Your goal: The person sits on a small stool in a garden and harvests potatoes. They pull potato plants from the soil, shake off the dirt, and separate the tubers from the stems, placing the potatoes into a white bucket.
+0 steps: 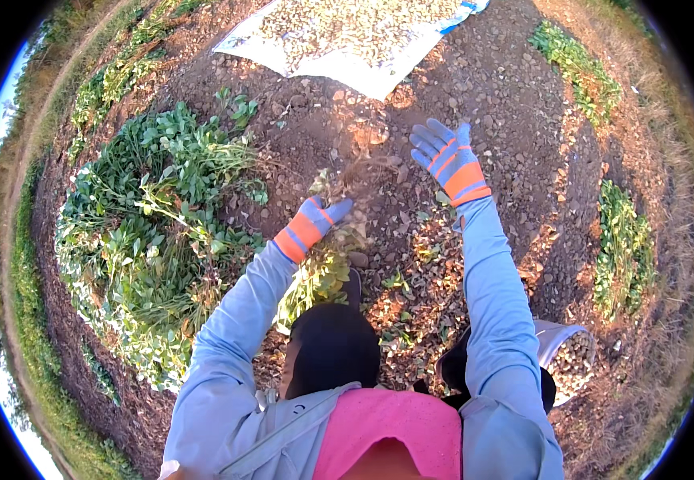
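Note:
My left hand (314, 225), in a grey and orange work glove, grips an uprooted plant (317, 282), probably a peanut plant. Its yellow-green leaves hang below the hand towards my knee, while its blurred roots (362, 174) stick out beyond the fingers. To the right, my right hand (448, 159) wears a matching glove. Its fingers are spread above the bare soil with nothing in them. Left of my left hand lies a big heap of pulled green plants (167, 198).
A white sheet (371, 81) covered with what look like peanuts (347, 30) lies ahead. Beside my right elbow, a tilted bucket (548, 342) holds more pods (572, 360). Plant bundles (623, 252) lie along the right. Dry leaves (407, 312) litter the ground near my legs.

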Demonstrator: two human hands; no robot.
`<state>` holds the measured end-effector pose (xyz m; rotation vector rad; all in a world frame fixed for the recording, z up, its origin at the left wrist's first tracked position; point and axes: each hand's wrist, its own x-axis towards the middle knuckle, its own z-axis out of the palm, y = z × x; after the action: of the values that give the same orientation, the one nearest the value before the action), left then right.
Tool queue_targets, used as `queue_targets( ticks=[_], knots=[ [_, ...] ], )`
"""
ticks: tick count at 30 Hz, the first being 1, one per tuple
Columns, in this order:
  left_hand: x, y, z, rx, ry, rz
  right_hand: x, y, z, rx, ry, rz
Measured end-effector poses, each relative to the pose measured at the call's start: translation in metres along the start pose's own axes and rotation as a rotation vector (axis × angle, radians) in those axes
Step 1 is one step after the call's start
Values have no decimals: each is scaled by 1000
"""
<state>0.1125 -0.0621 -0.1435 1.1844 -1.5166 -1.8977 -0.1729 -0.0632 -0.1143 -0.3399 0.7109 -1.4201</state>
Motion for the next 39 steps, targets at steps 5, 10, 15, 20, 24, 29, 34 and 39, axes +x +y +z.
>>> queue_targets(
  ticks=[5,10,15,20,24,29,34,39],
  knots=[
    [-4,15,6,-206,-142,178,-68,96,21,-115,48,341],
    [-16,43,22,-109,-204,136,-81,125,17,22,8,226],
    [-21,78,42,44,-208,179,-127,60,69,-528,118,98],
    [-34,130,96,334,-191,348,-162,8,77,-944,291,-271],
    [-22,143,131,179,-249,447,-191,-37,62,-1169,376,-479],
    [-31,147,181,186,-248,462,-230,-48,61,-1312,243,-462],
    [-39,128,207,83,-52,366,-250,-59,57,-1531,316,-371],
    [-9,78,198,368,71,518,-274,-28,75,-1630,73,-287]
  ],
)
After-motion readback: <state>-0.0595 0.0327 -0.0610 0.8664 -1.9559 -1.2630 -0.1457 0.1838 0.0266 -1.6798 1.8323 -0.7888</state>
